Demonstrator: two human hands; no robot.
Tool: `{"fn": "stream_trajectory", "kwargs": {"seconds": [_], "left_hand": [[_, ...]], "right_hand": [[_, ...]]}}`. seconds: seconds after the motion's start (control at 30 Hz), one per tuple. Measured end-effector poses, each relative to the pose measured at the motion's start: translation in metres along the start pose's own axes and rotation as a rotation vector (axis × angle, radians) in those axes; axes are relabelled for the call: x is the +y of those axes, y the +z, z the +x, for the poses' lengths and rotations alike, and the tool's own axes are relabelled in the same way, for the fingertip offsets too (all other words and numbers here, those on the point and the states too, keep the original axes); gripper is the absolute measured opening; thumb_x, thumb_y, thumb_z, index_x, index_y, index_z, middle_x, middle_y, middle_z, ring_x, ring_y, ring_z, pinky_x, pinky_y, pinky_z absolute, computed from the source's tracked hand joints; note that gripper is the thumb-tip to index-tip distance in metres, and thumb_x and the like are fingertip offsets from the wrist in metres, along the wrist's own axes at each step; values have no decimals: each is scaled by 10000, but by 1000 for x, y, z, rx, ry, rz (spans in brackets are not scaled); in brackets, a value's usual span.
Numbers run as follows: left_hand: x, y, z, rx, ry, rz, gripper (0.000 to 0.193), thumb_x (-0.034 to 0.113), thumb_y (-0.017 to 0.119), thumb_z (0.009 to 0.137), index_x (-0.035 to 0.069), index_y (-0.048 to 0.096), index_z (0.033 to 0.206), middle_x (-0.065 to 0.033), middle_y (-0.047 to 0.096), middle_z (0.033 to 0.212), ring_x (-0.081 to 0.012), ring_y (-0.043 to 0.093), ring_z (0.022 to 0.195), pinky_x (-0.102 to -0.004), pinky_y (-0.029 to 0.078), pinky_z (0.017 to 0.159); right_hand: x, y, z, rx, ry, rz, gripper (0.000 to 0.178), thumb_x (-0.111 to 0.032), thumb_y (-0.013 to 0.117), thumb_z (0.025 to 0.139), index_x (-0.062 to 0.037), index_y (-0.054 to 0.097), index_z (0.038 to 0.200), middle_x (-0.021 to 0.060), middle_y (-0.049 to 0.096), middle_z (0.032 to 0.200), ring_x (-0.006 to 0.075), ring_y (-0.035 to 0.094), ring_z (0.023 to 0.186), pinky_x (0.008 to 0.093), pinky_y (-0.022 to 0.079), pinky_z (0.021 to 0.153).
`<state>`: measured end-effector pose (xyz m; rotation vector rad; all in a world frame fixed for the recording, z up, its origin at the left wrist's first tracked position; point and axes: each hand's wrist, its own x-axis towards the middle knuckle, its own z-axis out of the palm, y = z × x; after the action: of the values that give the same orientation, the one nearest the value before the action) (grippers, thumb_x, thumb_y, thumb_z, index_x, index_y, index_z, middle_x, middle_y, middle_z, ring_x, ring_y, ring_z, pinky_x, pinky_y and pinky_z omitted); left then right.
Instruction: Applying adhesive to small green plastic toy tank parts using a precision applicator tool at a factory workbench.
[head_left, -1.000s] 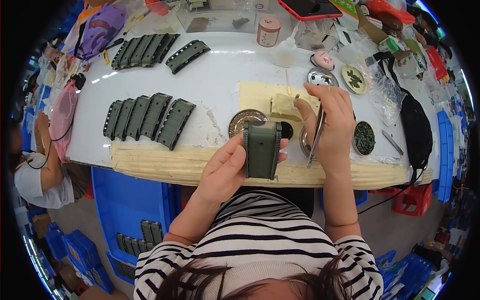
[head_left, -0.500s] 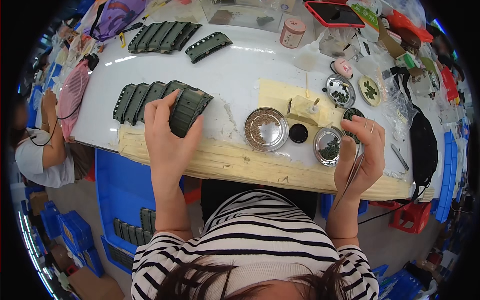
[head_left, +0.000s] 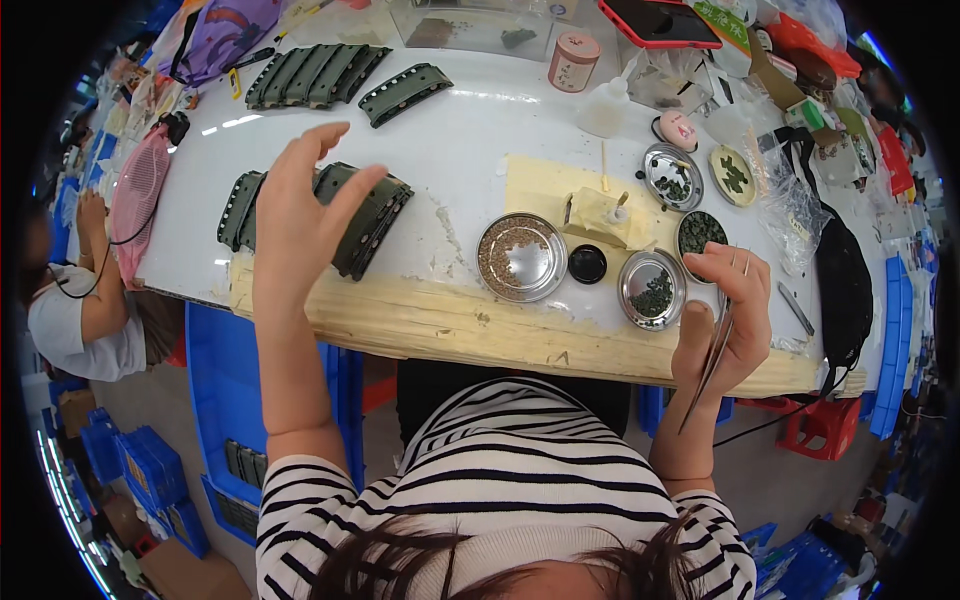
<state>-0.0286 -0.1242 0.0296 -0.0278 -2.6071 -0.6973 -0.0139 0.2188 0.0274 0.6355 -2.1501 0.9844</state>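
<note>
My left hand (head_left: 292, 215) hovers over a near row of dark green curved, ribbed pieces, its thumb and fingers apart and nothing between them. The row's right-end piece (head_left: 374, 230) shows just beyond the thumb; the hand hides the middle of the row. Metal tweezers (head_left: 712, 362) slant downward, tips toward me, from my right hand (head_left: 742, 325), whose fingers are curled around them. Close to that hand stand a round metal dish (head_left: 640, 270) with dark green bits and a fuller dish of them (head_left: 703, 232). Left of these is a metal dish (head_left: 538, 268) with brown granules.
Farther back lie more green ribbed pieces (head_left: 315, 76) and a single one (head_left: 405, 93). A yellow-taped block (head_left: 605, 218), a black cap (head_left: 587, 264) and a squeeze bottle (head_left: 603, 115) stand mid-table. A blue crate (head_left: 225, 370) sits below the front edge. Another person (head_left: 80, 315) works at left.
My left hand has let go of the right-end green piece and moved left, its fingers spreading. My right hand keeps the tweezers in nearly the same place. The whole view has shifted slightly.
</note>
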Motion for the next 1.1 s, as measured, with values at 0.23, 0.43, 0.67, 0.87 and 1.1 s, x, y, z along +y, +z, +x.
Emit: {"fn": "stream_trajectory", "kwargs": {"seconds": [0.23, 0.43, 0.67, 0.87, 1.1], "left_hand": [[-60, 43, 98, -344, 44, 170, 622, 333, 730, 788, 38, 517, 1293, -182, 637, 1130, -315, 602, 1056, -384, 474, 887], [-27, 29, 80, -83, 318, 114, 582, 133, 727, 746, 52, 532, 1288, -146, 626, 1067, -245, 593, 931, -344, 468, 852], [79, 3, -38, -544, 236, -622, 502, 88, 747, 584, 1, 665, 1072, -61, 503, 948, -158, 493, 853, -261, 402, 753], [78, 36, -85, -393, -39, -1328, 789, 117, 794, 695, 45, 391, 1370, -98, 525, 1101, -194, 566, 1007, -303, 469, 876], [130, 67, -93, -275, -611, -2267, 548, 338, 460, 985, 79, 272, 1430, -145, 477, 1343, -305, 442, 1287, -506, 357, 1079]], "right_hand": [[-2, -2, -7, 35, 38, 107, 539, -537, 523, 872, -8, 626, 867, 127, 663, 837, 308, 592, 857, 396, 446, 809], [2, -14, -14, -14, 170, 212, 317, -316, 671, 813, -26, 545, 812, 169, 650, 966, 286, 590, 904, 385, 452, 824], [-27, 18, -12, -383, 163, 682, 396, -161, 846, 666, -56, 501, 829, 223, 565, 1211, 321, 596, 1000, 362, 494, 861], [-33, 5, -20, -365, 163, 704, 366, -153, 846, 664, -60, 504, 753, 208, 594, 1083, 280, 615, 917, 342, 513, 778], [-31, 21, -24, -208, -85, 374, 553, -283, 894, 627, -94, 421, 842, 198, 595, 1077, 286, 598, 968, 355, 502, 755]]}}
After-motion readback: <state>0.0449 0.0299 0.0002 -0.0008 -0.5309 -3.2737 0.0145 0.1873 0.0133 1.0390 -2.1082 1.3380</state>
